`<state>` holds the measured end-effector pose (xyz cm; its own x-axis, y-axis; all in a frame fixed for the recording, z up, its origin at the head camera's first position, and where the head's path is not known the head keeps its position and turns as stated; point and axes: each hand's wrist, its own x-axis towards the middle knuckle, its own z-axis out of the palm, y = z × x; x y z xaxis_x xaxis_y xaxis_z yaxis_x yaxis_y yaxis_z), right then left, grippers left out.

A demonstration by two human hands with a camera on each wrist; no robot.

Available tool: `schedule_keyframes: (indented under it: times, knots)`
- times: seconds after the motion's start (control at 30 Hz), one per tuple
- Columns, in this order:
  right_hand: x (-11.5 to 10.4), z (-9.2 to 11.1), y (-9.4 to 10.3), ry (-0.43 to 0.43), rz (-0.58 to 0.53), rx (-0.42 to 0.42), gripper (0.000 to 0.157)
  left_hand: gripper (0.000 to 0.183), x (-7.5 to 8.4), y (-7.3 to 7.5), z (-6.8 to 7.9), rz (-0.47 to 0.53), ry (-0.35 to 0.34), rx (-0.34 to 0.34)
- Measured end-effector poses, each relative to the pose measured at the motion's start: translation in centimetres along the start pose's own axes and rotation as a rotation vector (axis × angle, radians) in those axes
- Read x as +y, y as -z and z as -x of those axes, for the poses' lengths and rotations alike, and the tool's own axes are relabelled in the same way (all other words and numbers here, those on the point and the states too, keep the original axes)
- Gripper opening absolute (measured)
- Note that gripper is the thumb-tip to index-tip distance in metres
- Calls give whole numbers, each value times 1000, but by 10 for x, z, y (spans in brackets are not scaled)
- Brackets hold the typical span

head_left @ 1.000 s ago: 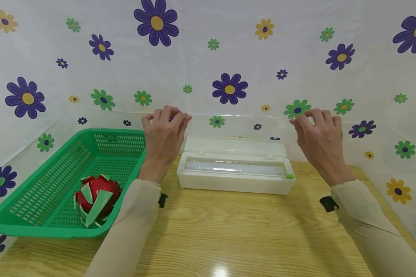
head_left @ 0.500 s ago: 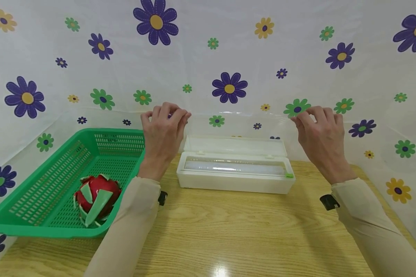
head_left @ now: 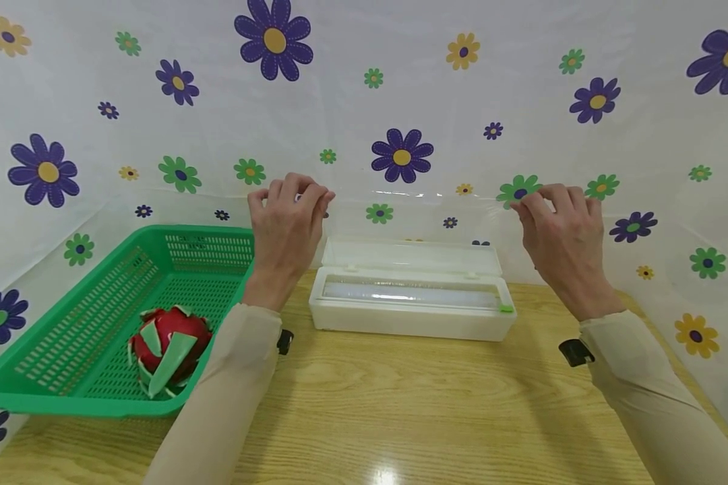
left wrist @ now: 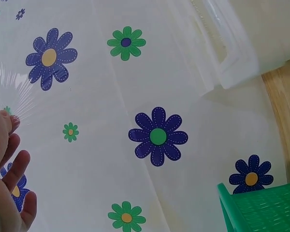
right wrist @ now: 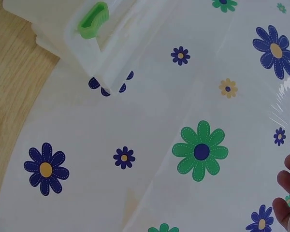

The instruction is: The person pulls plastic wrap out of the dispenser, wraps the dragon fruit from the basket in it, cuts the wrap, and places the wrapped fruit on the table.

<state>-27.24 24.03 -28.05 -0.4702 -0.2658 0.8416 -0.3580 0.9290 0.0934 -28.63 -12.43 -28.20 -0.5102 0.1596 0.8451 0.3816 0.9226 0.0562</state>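
A thin clear sheet of cling film (head_left: 400,195) spans the gap between my raised hands. My left hand (head_left: 285,232) pinches its left end between thumb and fingers; my right hand (head_left: 564,242) pinches the other end. Fine creases fan out from each pinch in both wrist views. Below and between the hands stands a white cling film dispenser (head_left: 409,323) with its lid (head_left: 412,256) tipped back. Inside lies the film roll (head_left: 394,292). A green slider (head_left: 506,308) sits at the dispenser's right end. How far down the clear sheet reaches is hard to tell.
On the left, a green plastic basket (head_left: 85,405) holds a red dragon fruit (head_left: 172,343) with green scales. Everything stands on a wooden table (head_left: 400,397). A white flower-printed sheet (head_left: 340,108) hangs closely behind the dispenser and along the sides.
Both hands have risen slightly, and the film's upper edge has gone up with them. The dispenser, basket and dragon fruit stay where they were.
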Motion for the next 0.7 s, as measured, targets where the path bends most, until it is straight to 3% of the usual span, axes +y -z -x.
schedule_keyframes:
  times: [0.7]
  knots:
    - [-2,-8,4,-31,-11,-9,21,33,-1,0,-8,30,7,38]
